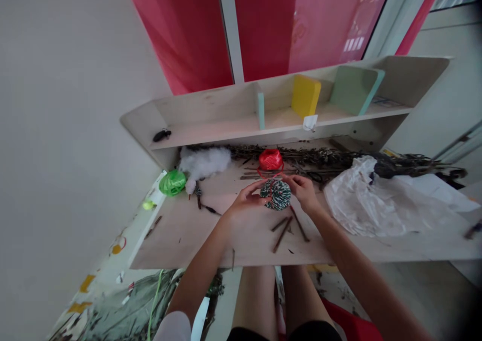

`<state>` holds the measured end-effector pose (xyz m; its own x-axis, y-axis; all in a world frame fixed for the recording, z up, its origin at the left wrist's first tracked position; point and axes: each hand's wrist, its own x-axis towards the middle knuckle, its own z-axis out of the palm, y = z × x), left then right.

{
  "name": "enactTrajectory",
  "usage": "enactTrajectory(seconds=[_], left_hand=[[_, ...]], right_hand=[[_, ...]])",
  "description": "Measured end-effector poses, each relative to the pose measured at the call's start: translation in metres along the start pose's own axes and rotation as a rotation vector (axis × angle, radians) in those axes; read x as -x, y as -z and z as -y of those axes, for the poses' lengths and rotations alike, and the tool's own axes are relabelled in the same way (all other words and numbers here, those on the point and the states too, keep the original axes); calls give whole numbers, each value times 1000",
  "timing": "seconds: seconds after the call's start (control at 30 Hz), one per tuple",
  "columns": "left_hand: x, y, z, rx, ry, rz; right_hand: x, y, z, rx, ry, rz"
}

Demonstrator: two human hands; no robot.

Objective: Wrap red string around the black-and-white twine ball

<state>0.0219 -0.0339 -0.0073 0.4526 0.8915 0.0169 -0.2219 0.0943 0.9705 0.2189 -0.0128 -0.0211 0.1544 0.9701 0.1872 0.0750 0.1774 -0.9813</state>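
Note:
A small round wreath wrapped in green and white twine (276,194) is held just above the wooden desk (196,230). My left hand (246,199) pinches its left edge with curled fingers. My right hand (302,190) grips its right edge, fingers closed. A red string loops from the wreath up to a red ball of twine (270,159) lying just behind it. A few short brown sticks (286,228) lie on the desk right below the wreath.
A green twine ball (172,182) and a tuft of white stuffing (204,162) sit at the left. Dry twigs (331,156) line the back under a shelf (286,117). A crumpled white plastic bag (380,198) covers the right side. My knees show below the desk edge.

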Motion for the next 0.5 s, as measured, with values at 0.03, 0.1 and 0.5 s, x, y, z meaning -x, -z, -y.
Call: enactTrajectory(seconds=[0.03, 0.1, 0.5], left_hand=[[0, 2, -1, 79, -14, -10], [-2, 8, -1, 227, -17, -57], [-14, 6, 23, -258, -164, -503]], right_hand=[[0, 0, -2, 67, 46, 1], [2, -1, -6, 197, 138, 34], [21, -18, -2, 301, 274, 332]])
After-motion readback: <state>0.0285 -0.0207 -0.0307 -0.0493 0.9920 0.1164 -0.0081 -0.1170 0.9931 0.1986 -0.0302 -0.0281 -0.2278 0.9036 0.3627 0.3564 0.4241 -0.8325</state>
